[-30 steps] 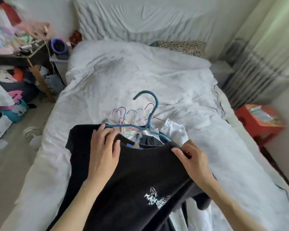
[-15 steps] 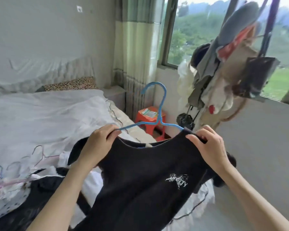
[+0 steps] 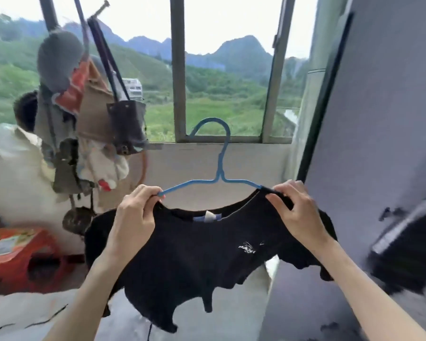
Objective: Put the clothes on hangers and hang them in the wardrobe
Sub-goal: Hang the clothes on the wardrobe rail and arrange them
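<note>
Left hand: the left hand (image 3: 133, 217) was raised in front of the person, its fingers (image 3: 146, 193) curled around the left shoulder of the black T-shirt (image 3: 202, 262) and pinching it together with the left end of the blue hanger (image 3: 219, 173).
Right hand: the right hand (image 3: 298, 212) gripped the right shoulder of the shirt, with its fingers bent over the cloth and the hanger arm under it.
Black T-shirt: it was held up in the air between both hands, on the hanger, with the small white print on the chest turned to the camera; the lower edge hung loose and uneven.
Blue hanger: its hook stood upright above the neckline, in front of the window sill; both ends went into the shirt at the hands.
Bed: white bedding (image 3: 22, 313) lay below the left arm.
Red stool: a red plastic stool (image 3: 17, 262) stood at the left, near the wall.
Clothes rack: a rack (image 3: 84, 124) full of hanging clothes and bags stood at the left, before the window.
Dark panel: a large grey panel (image 3: 379, 107) was at the right, close behind the right hand; I cannot tell if it is the wardrobe.
Window: the window (image 3: 180, 70) was at the far wall, with green hills outside.
</note>
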### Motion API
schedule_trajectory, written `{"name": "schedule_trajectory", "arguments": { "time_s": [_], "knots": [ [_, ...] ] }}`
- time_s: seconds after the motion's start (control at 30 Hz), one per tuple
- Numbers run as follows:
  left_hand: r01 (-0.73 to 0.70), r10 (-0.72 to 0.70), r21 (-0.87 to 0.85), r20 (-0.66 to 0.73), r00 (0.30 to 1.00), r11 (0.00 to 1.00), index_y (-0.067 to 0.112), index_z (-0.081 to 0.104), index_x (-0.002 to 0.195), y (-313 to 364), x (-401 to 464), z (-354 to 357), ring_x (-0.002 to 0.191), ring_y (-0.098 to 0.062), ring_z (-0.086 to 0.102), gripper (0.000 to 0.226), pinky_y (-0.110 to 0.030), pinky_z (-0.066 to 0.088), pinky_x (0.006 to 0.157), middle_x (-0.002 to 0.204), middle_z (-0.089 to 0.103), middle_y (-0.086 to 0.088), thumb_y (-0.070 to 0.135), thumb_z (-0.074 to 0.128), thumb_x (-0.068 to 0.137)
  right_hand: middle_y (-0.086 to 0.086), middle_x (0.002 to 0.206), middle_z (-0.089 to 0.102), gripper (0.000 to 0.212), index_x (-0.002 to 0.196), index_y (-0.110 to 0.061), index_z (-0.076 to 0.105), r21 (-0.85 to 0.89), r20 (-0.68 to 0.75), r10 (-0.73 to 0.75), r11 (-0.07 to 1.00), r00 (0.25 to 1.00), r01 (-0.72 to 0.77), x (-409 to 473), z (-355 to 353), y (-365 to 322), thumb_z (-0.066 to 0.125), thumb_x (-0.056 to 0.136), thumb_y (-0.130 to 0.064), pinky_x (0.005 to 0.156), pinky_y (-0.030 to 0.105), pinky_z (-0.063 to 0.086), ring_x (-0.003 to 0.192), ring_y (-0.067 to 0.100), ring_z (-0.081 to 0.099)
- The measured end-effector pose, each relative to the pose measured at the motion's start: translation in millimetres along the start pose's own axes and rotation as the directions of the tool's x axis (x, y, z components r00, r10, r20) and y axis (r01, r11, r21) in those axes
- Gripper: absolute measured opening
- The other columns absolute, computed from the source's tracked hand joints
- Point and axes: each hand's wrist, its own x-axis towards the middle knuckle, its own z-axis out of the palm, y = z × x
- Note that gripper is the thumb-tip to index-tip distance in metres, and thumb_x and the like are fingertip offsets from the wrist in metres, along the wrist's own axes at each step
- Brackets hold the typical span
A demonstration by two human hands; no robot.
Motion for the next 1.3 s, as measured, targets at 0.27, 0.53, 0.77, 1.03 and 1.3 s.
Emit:
{"name": "schedule_trajectory", "arguments": {
  "time_s": [0.27, 0.53, 0.77, 1.03, 1.3],
  "knots": [
    [-0.042, 0.138, -0.363, 0.245, 0.96, 0.931, 0.003, 0.062, 0.089, 53.8, 37.9, 114.0, 0.07, -0.013, 0.052, 0.019, -0.001, 0.034, 0.068, 0.078, 0.059, 0.008, -0.012, 0.051, 0.086, -0.008, 0.08, 0.059, 0.025, 0.086, -0.017, 0.066, -0.406, -0.129, 0.154, 0.893, 0.98, -0.194, -49.4, -111.2, 35.0, 0.062, 0.079, -0.04, 0.073, 0.026, 0.042, 0.079, 0.006, 0.047],
    [0.017, 0.282, -0.552, 0.453, 0.846, 0.833, 0.004, 0.066, 0.092, 131.1, 21.2, 215.4, 0.077, -0.023, 0.056, 0.015, -0.007, 0.033, 0.068, 0.083, 0.063, -0.002, -0.005, 0.053, 0.088, -0.011, 0.069, 0.055, 0.025, 0.075, -0.016, 0.058, -0.469, -0.383, 0.479, 0.636, 0.79, -0.613, -123.7, -161.7, 25.6, 0.061, 0.086, -0.039, 0.061, 0.027, 0.039, 0.067, 0.01, 0.05],
    [-0.013, 0.512, -0.578, 0.711, 0.481, 0.816, 0.013, 0.049, 0.133, 221.7, -41.1, 296.9, 0.116, -0.024, 0.053, 0.039, -0.024, 0.036, 0.093, 0.126, 0.058, -0.004, 0.015, 0.049, 0.094, -0.007, 0.078, 0.063, 0.03, 0.08, -0.019, 0.06, -0.467, -0.565, 0.677, 0.208, 0.471, -0.859, -190.0, -216.1, 34.5, 0.054, 0.087, -0.048, 0.064, 0.028, 0.033, 0.081, 0.015, 0.058],
    [-0.115, 0.722, -0.725, 0.633, 0.281, 0.68, 0.021, 0.036, 0.141, 312.0, -72.8, 352.2, 0.139, -0.017, 0.024, 0.043, -0.026, 0.021, 0.11, 0.148, 0.032, 0.002, 0.021, 0.041, 0.098, -0.004, 0.06, 0.046, 0.041, 0.059, -0.016, 0.037, -0.156, -0.668, 0.744, -0.103, 0.028, -0.982, -239.5, -282.8, 83.8, 0.05, 0.092, -0.039, 0.048, 0.027, 0.027, 0.059, 0.015, 0.047],
    [-0.221, 0.761, -0.745, 0.535, 0.368, 0.63, 0.02, 0.035, 0.142, 396.3, -63.5, 417.5, 0.144, -0.021, 0.006, 0.043, -0.035, 0.014, 0.115, 0.152, 0.025, -0.002, 0.022, 0.039, 0.099, 0.0, 0.061, 0.026, 0.035, 0.065, -0.015, 0.027, 0.255, -0.565, 0.822, 0.094, -0.07, -0.962, -241.3, -314.0, 128.8, 0.041, 0.096, -0.013, 0.047, 0.022, 0.018, 0.055, 0.011, 0.024]
  ]
}}
